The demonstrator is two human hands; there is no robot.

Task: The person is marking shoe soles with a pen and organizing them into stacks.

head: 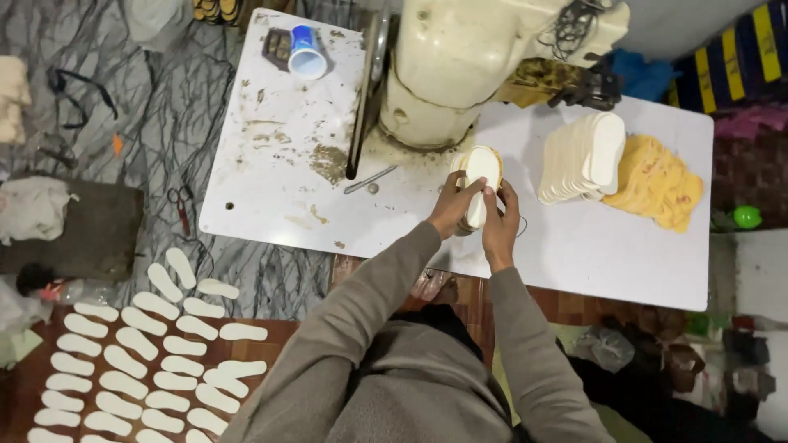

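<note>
You worked near the white table's (271, 189) front edge, bare tabletop lying to your left. Your left hand (454, 205) and right hand (499, 220) were closed around 1 white insole (483, 168) beside the sewing machine (460, 66).

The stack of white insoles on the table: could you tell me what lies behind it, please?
Yellow insoles fan out behind the white insole stack; how far they extend underneath is covered.

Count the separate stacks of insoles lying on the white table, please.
2: a cream white fanned stack of insoles near the sewing machine, and a yellow fanned stack of insoles touching its right side. Others may be hidden.
</note>
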